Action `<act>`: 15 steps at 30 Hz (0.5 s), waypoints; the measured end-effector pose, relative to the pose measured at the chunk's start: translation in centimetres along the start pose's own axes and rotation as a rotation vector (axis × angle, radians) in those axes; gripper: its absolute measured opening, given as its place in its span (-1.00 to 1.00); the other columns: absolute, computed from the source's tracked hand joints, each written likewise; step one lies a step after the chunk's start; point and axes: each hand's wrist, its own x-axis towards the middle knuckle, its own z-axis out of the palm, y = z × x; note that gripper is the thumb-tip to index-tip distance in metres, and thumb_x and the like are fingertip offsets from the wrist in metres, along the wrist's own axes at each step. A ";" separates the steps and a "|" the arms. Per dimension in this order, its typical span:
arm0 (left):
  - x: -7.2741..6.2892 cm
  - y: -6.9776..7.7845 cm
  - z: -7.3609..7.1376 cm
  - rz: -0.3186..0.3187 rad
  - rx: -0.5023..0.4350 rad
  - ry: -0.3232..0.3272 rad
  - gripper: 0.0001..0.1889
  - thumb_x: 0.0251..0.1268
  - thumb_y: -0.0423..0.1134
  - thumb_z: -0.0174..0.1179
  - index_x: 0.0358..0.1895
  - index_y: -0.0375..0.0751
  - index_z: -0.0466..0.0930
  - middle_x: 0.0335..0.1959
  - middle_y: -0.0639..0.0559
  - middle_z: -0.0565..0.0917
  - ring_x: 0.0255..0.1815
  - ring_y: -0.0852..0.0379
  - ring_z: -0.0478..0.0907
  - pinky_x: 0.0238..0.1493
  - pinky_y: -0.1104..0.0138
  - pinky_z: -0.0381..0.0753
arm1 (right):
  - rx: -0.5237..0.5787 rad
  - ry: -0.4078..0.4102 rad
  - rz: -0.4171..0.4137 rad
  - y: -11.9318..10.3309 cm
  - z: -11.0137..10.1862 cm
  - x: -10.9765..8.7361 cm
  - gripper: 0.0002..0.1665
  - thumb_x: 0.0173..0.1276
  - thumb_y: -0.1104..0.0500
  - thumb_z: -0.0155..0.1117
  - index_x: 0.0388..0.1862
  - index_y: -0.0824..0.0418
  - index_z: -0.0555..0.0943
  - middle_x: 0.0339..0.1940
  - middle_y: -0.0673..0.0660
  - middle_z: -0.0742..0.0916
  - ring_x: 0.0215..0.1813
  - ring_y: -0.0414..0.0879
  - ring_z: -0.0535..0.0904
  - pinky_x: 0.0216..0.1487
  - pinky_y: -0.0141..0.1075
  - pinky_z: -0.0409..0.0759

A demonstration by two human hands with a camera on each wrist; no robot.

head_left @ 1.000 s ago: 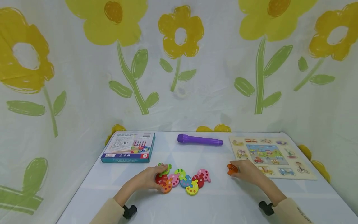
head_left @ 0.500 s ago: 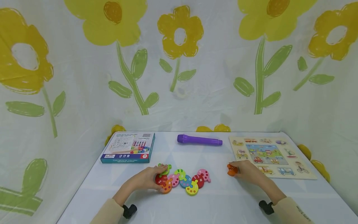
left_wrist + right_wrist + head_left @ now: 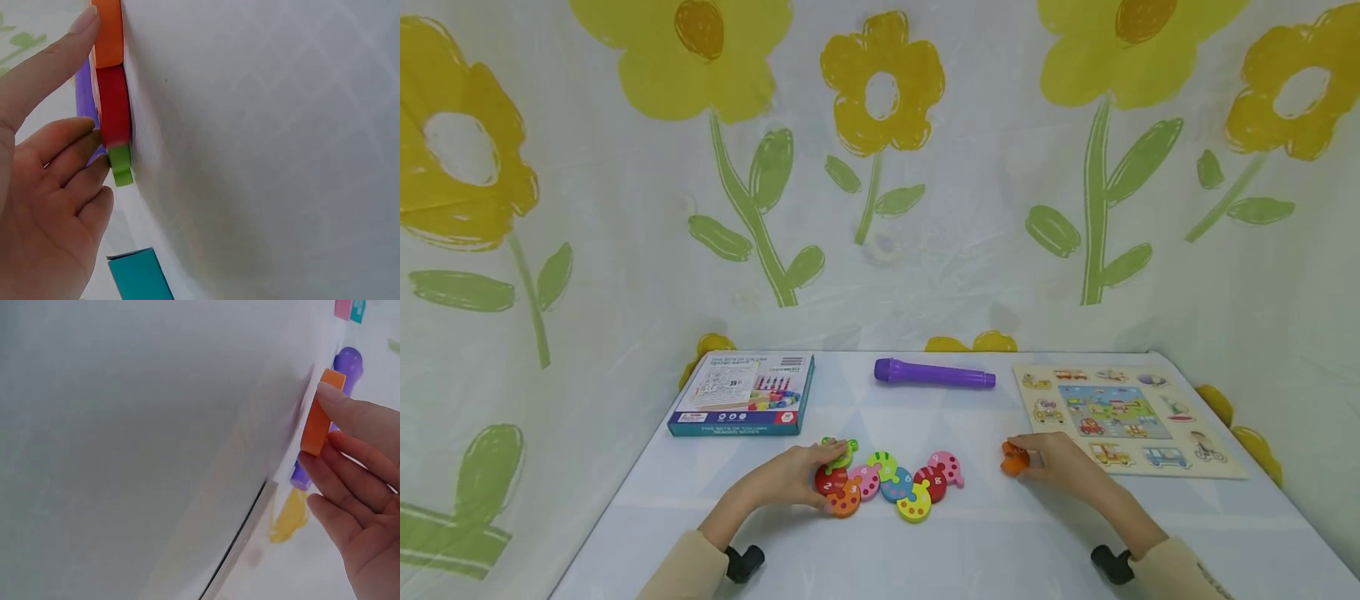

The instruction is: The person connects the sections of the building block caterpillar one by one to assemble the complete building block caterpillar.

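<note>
In the head view, a caterpillar puzzle (image 3: pixel 895 485) of round, numbered, coloured pieces zigzags across the white table. My left hand (image 3: pixel 790 477) holds its left end, around the red piece (image 3: pixel 831 481). The thumb lies on the orange piece (image 3: pixel 110 37) and the fingertips touch near the green head piece (image 3: pixel 120 164), as the left wrist view shows. To the right, apart from the chain, my right hand (image 3: pixel 1062 460) pinches a loose orange puzzle piece (image 3: pixel 1015 458) between thumb and fingers. The right wrist view shows this piece (image 3: pixel 320 422) edge-on; its printed face is hidden there.
A boxed bead set (image 3: pixel 741 396) lies at the back left. A purple toy microphone (image 3: pixel 935 374) lies along the back. The wooden picture puzzle board (image 3: pixel 1195 408) is at the right, beyond my right hand. A flowered cloth (image 3: pixel 970 250) hangs behind the table.
My right hand has moved slightly left with the orange puzzle piece, which has turned a little in the fingers. The left hand stays at the chain's left end.
</note>
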 end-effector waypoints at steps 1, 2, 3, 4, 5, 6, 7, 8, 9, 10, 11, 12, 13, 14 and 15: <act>0.0 0.0 0.0 -0.001 -0.002 0.002 -0.08 0.00 0.04 0.46 0.45 -0.16 0.26 0.46 -0.06 0.26 0.47 -0.12 0.13 0.37 -0.03 0.22 | 0.001 0.004 -0.009 -0.1 0.0 0.0 -0.47 0.07 0.30 0.50 0.07 0.36 0.63 0.02 0.24 0.71 0.10 0.18 0.60 0.06 -0.01 0.59; 0.0 -0.1 0.1 -0.002 -0.003 0.004 -0.08 0.00 0.04 0.46 0.45 -0.16 0.26 0.46 -0.05 0.26 0.48 -0.12 0.12 0.37 -0.03 0.22 | 0.004 0.007 -0.012 -0.3 0.1 0.0 -0.46 0.07 0.29 0.51 0.07 0.36 0.63 0.03 0.24 0.71 0.11 0.18 0.60 0.07 0.00 0.58; 0.0 -0.1 0.1 -0.004 -0.005 0.006 -0.08 0.00 0.04 0.46 0.45 -0.15 0.25 0.46 -0.04 0.26 0.48 -0.11 0.12 0.37 -0.03 0.22 | 0.010 0.012 -0.012 -0.4 0.2 -0.1 -0.46 0.06 0.29 0.51 0.08 0.36 0.63 0.03 0.24 0.71 0.11 0.18 0.60 0.08 0.00 0.58; 0.0 -0.1 0.2 -0.003 -0.007 0.009 -0.08 0.00 0.04 0.47 0.45 -0.15 0.25 0.46 -0.05 0.26 0.48 -0.12 0.12 0.37 -0.03 0.22 | 0.010 0.020 -0.013 -0.6 0.3 -0.1 -0.46 0.06 0.29 0.51 0.08 0.35 0.63 0.03 0.23 0.71 0.11 0.17 0.60 0.09 -0.01 0.58; -0.1 -0.1 0.2 -0.002 -0.010 0.012 -0.08 -0.01 0.03 0.47 0.45 -0.16 0.26 0.46 -0.06 0.26 0.48 -0.12 0.12 0.37 -0.04 0.22 | 0.011 0.026 -0.019 -0.8 0.4 -0.1 -0.46 0.06 0.28 0.51 0.08 0.34 0.63 0.03 0.23 0.71 0.11 0.17 0.60 0.08 -0.01 0.58; -0.1 -0.1 0.2 -0.002 -0.014 0.014 -0.08 -0.01 0.03 0.47 0.45 -0.16 0.25 0.46 -0.06 0.26 0.48 -0.13 0.12 0.37 -0.04 0.21 | 0.018 0.029 -0.021 -1.0 0.4 -0.1 -0.46 0.07 0.28 0.51 0.08 0.34 0.63 0.04 0.22 0.71 0.12 0.17 0.60 0.09 -0.01 0.57; -0.1 -0.1 0.2 -0.003 -0.017 0.017 -0.08 -0.01 0.02 0.47 0.45 -0.16 0.25 0.46 -0.07 0.25 0.48 -0.13 0.11 0.37 -0.05 0.21 | 0.024 0.029 -0.019 -1.2 0.5 -0.1 -0.46 0.07 0.28 0.50 0.08 0.34 0.63 0.04 0.22 0.71 0.12 0.18 0.60 0.09 -0.01 0.57; -0.1 -0.1 0.2 -0.004 -0.020 0.019 -0.07 -0.01 0.02 0.47 0.45 -0.16 0.25 0.46 -0.07 0.25 0.48 -0.13 0.11 0.37 -0.05 0.20 | 0.032 0.032 -0.016 -1.4 0.6 -0.1 -0.46 0.07 0.29 0.50 0.08 0.34 0.63 0.04 0.23 0.70 0.12 0.18 0.60 0.09 -0.01 0.57; -0.1 -0.1 0.2 -0.006 -0.022 0.021 -0.07 -0.01 0.02 0.48 0.45 -0.16 0.25 0.46 -0.07 0.25 0.48 -0.13 0.11 0.37 -0.05 0.20 | 0.044 0.031 -0.012 -1.7 0.7 -0.2 -0.47 0.07 0.29 0.50 0.08 0.34 0.63 0.04 0.23 0.70 0.12 0.18 0.59 0.09 0.00 0.57; -0.1 0.0 0.2 -0.008 -0.023 0.023 -0.07 -0.01 0.02 0.48 0.45 -0.16 0.25 0.46 -0.07 0.25 0.48 -0.14 0.11 0.37 -0.05 0.20 | 0.056 0.028 -0.003 -1.9 0.7 -0.2 -0.47 0.08 0.29 0.50 0.08 0.33 0.63 0.05 0.23 0.70 0.13 0.18 0.59 0.10 0.00 0.57; -0.1 0.0 0.2 -0.010 -0.023 0.024 -0.07 -0.02 0.02 0.47 0.45 -0.16 0.25 0.46 -0.07 0.25 0.48 -0.14 0.11 0.37 -0.05 0.20 | 0.071 0.022 0.007 -2.1 0.8 -0.2 -0.47 0.08 0.29 0.50 0.08 0.34 0.63 0.05 0.23 0.70 0.13 0.18 0.59 0.10 0.01 0.56; -0.1 0.0 0.2 -0.011 -0.023 0.025 -0.07 -0.02 0.02 0.47 0.45 -0.15 0.24 0.46 -0.07 0.25 0.48 -0.14 0.10 0.37 -0.05 0.20 | 0.084 0.017 0.018 -2.2 0.9 -0.2 -0.47 0.08 0.29 0.49 0.08 0.34 0.62 0.05 0.23 0.70 0.14 0.18 0.59 0.10 0.01 0.56; -0.2 0.0 0.2 -0.013 -0.021 0.026 -0.07 -0.02 0.02 0.47 0.45 -0.15 0.24 0.46 -0.06 0.25 0.48 -0.14 0.10 0.37 -0.04 0.20 | 0.088 0.017 0.028 -2.4 1.1 -0.2 -0.46 0.08 0.29 0.50 0.09 0.33 0.63 0.06 0.22 0.70 0.14 0.17 0.59 0.11 0.00 0.56; -0.1 0.0 0.3 -0.012 -0.021 0.027 -0.07 -0.02 0.03 0.47 0.45 -0.15 0.24 0.46 -0.07 0.25 0.48 -0.14 0.10 0.37 -0.05 0.20 | 0.095 0.018 0.033 -2.5 1.2 -0.2 -0.46 0.08 0.29 0.50 0.08 0.33 0.63 0.06 0.22 0.70 0.14 0.17 0.59 0.11 0.00 0.56; -0.1 0.0 0.3 -0.011 -0.021 0.028 -0.06 -0.02 0.03 0.47 0.45 -0.15 0.24 0.46 -0.07 0.25 0.48 -0.14 0.10 0.37 -0.05 0.20 | 0.102 0.015 0.043 -2.6 1.3 -0.2 -0.46 0.07 0.29 0.50 0.09 0.32 0.63 0.06 0.21 0.70 0.14 0.16 0.59 0.11 0.00 0.56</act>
